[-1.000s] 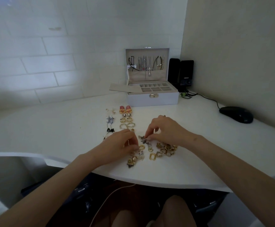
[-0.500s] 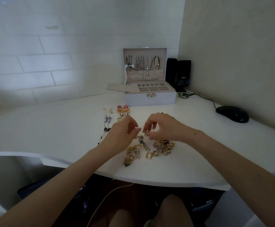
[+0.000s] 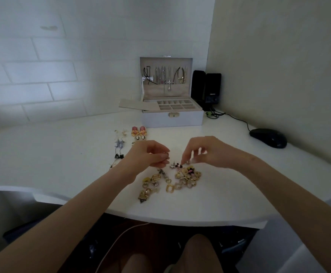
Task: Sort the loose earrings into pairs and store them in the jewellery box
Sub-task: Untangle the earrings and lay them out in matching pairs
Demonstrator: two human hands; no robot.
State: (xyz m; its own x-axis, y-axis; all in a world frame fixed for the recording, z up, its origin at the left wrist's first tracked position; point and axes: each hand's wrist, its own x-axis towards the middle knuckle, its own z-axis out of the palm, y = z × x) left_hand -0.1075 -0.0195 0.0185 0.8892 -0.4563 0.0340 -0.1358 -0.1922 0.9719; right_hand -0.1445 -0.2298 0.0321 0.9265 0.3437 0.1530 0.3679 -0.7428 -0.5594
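A heap of loose gold and silver earrings (image 3: 172, 180) lies on the white desk near its front edge. Paired earrings (image 3: 138, 132) are laid out in rows to the left, among them a pink pair and a blue-grey pair (image 3: 119, 143). My left hand (image 3: 149, 155) pinches a small gold earring just above the heap's left side. My right hand (image 3: 206, 151) pinches a small earring at the heap's far edge, beside a dark flower-shaped piece (image 3: 177, 166). The white jewellery box (image 3: 172, 119) stands open at the back, its compartment tray showing.
A beige insert (image 3: 133, 105) leans off the box's left side. Two black speakers (image 3: 207, 88) stand right of the box, with cables trailing to a black mouse (image 3: 268, 137) near the right wall. The desk's curved front edge (image 3: 180, 221) runs just below the heap.
Both hands have lifted off the heap and drawn a little apart, each with a small earring pinched. The left hand moved up and back from the heap's left side.
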